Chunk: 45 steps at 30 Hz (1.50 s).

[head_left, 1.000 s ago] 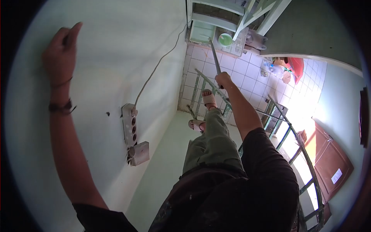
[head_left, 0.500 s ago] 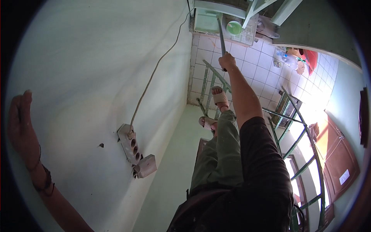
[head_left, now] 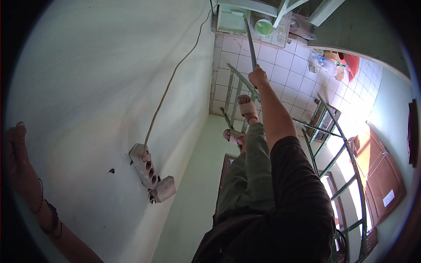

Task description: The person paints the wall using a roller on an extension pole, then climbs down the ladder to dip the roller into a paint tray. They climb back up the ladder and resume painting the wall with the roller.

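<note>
My left hand (head_left: pixel 19 162) lies against the pale wall at the far left, fingers stretched out, holding nothing; part of it fades into the dark edge of the view. A long grey pole (head_left: pixel 250 41) is gripped in my right hand (head_left: pixel 258 76), which is closed around its near end. The pole's far end reaches a pale green paint tray (head_left: pixel 225 18) on the floor below; whatever is fitted to that end cannot be made out. Beside the tray stands a round green tub (head_left: pixel 264 27).
My sandalled feet (head_left: pixel 246 106) are up on a green metal scaffold frame (head_left: pixel 237 74), with more scaffold bars (head_left: pixel 344 190) at the right. A power strip (head_left: pixel 142 166) hangs on the wall with its cable (head_left: pixel 169 83). Bottles (head_left: pixel 326 63) lie on the tiled floor.
The view has shifted slightly. My left hand sits lower and further left against the wall. My right hand is a little lower in view, still around the pole, whose end stays at the tray.
</note>
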Tool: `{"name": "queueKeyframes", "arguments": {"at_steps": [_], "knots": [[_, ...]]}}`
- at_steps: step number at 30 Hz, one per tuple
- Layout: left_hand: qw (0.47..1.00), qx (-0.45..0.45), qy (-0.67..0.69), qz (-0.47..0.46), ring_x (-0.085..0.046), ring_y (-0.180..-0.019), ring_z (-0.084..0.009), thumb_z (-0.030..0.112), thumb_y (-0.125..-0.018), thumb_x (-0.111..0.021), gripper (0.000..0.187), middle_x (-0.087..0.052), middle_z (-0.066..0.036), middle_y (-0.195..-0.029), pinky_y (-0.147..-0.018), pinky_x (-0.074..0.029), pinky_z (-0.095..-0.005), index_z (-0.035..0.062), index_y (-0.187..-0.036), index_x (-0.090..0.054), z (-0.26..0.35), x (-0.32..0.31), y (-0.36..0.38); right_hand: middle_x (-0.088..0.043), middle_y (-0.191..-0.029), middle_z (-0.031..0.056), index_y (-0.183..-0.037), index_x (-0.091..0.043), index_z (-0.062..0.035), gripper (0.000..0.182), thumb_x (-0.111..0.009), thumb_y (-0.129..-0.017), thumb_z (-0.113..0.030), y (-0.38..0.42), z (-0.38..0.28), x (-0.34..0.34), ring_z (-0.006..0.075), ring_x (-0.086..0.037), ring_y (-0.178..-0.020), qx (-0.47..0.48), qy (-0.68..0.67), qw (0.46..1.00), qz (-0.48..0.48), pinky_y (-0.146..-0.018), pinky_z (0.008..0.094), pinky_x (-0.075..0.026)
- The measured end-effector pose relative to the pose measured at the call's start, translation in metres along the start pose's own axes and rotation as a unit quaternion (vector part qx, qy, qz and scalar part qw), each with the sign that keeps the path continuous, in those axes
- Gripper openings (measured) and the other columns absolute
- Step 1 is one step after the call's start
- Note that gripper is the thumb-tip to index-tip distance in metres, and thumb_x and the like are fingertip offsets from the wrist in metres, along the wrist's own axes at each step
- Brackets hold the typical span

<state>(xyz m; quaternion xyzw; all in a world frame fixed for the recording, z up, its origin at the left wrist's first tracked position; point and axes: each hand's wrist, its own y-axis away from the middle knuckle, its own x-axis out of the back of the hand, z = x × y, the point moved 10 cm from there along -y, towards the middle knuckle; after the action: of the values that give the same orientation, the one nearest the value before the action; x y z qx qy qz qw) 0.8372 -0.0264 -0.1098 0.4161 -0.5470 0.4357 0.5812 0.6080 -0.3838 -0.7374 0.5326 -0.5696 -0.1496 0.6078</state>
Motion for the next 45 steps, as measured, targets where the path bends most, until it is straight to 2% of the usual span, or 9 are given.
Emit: {"name": "queueKeyframes", "arguments": {"at_steps": [1, 4, 6, 22, 24, 25, 28, 33, 45], "knots": [[1.0, 0.001, 0.002, 0.001, -0.052, -0.09, -0.0095, 0.014, -0.095, -0.047, 0.022, -0.055, -0.002, -0.092, -0.086, -0.039, -0.0225, -0.0029, -0.101, -0.06, 0.011, -0.004, -0.003, -0.059, -0.112, 0.0224, -0.124, -0.042, -0.0047, 0.044, -0.048, -0.081, -0.012, 0.009, 0.002, 0.0, 0.0357, -0.057, -0.106, -0.013, -0.008, 1.0, -0.019, -0.088, 0.0441, -0.047], [0.997, -0.008, 0.077, 0.022, -0.058, -0.072, -0.0235, 0.042, -0.075, -0.073, 0.033, -0.064, -0.014, -0.077, -0.073, -0.048, -0.0441, 0.0099, -0.074, -0.064, 0.026, 0.0, -0.007, -0.057, -0.116, 0.0215, -0.13, -0.036, -0.006, 0.049, -0.049, -0.083, -0.013, 0.015, 0.019, -0.018, 0.0359, -0.054, -0.112, -0.008, 0.028, 0.999, -0.015, -0.092, 0.0439, -0.044], [0.997, -0.016, -0.064, -0.039, -0.053, -0.094, -0.0098, 0.015, -0.096, -0.046, 0.023, -0.055, -0.002, -0.092, -0.091, -0.039, -0.0237, -0.0028, -0.101, -0.06, -0.003, 0.0, -0.005, -0.057, -0.117, 0.0196, -0.135, -0.03, -0.0069, 0.056, -0.05, -0.083, -0.014, 0.024, 0.029, -0.03, 0.0341, -0.055, -0.111, -0.02, 0.032, 0.999, -0.026, -0.091, 0.0425, -0.046], [0.992, -0.047, 0.079, -0.082, -0.053, -0.098, -0.0096, 0.013, -0.095, -0.045, 0.024, -0.055, -0.003, -0.097, -0.101, -0.037, -0.0287, -0.0054, -0.102, -0.059, -0.005, -0.016, -0.011, -0.059, -0.112, 0.0219, -0.132, -0.037, -0.0094, 0.052, -0.048, -0.082, -0.015, 0.084, 0.049, -0.028, 0.0356, -0.055, -0.108, -0.003, 0.023, 0.999, -0.044, -0.091, 0.0433, -0.045], [0.992, -0.062, 0.091, -0.065, -0.053, -0.1, -0.0096, 0.013, -0.096, -0.045, 0.025, -0.056, -0.003, -0.099, -0.102, -0.037, -0.0293, -0.0047, -0.104, -0.06, -0.002, -0.014, -0.011, -0.062, -0.107, 0.0172, -0.129, -0.04, -0.012, 0.063, -0.066, -0.073, -0.025, 0.092, 0.063, -0.035, 0.0326, -0.057, -0.107, -0.004, -0.001, 1.0, -0.011, -0.089, 0.0421, -0.046], [0.992, -0.063, 0.091, -0.066, -0.053, -0.1, -0.0096, 0.013, -0.096, -0.045, 0.025, -0.056, -0.003, -0.099, -0.102, -0.037, -0.0293, -0.0047, -0.104, -0.06, -0.001, -0.015, -0.011, -0.062, -0.107, 0.0172, -0.129, -0.04, -0.012, 0.063, -0.066, -0.073, -0.025, 0.096, 0.066, -0.037, 0.0326, -0.057, -0.107, -0.004, -0.002, 1.0, -0.011, -0.089, 0.0421, -0.046], [0.993, -0.051, 0.092, -0.056, -0.052, -0.1, -0.0097, 0.014, -0.096, -0.044, 0.025, -0.056, -0.003, -0.099, -0.102, -0.037, -0.0299, -0.0049, -0.101, -0.06, -0.002, -0.014, -0.012, -0.06, -0.111, 0.0192, -0.134, -0.035, -0.012, 0.064, -0.061, -0.078, -0.03, 0.1, 0.067, -0.046, 0.0343, -0.056, -0.108, -0.004, 0.012, 1.0, -0.026, -0.091, 0.043, -0.045], [0.989, -0.072, 0.11, -0.068, -0.053, -0.105, -0.0112, 0.016, -0.096, -0.044, 0.027, -0.058, -0.004, -0.102, -0.103, -0.035, -0.0307, -0.0057, -0.103, -0.058, -0.006, -0.014, -0.014, -0.055, -0.119, 0.0212, -0.136, -0.031, -0.0046, 0.056, -0.048, -0.084, -0.018, 0.075, 0.057, -0.057, 0.0352, -0.054, -0.111, -0.017, 0.033, 0.999, -0.021, -0.093, 0.0431, -0.044], [0.993, -0.027, 0.115, -0.017, -0.053, -0.101, -0.0092, 0.017, -0.096, -0.047, 0.025, -0.059, -0.002, -0.099, -0.098, -0.037, -0.0258, -0.0035, -0.101, -0.059, 0.0, -0.011, -0.01, -0.059, -0.113, 0.0214, -0.124, -0.044, -0.0054, 0.043, -0.049, -0.082, -0.015, 0.048, 0.009, -0.001, 0.0356, -0.054, -0.111, 0.003, 0.005, 1.0, 0.016, -0.093, 0.0427, -0.044]]}}
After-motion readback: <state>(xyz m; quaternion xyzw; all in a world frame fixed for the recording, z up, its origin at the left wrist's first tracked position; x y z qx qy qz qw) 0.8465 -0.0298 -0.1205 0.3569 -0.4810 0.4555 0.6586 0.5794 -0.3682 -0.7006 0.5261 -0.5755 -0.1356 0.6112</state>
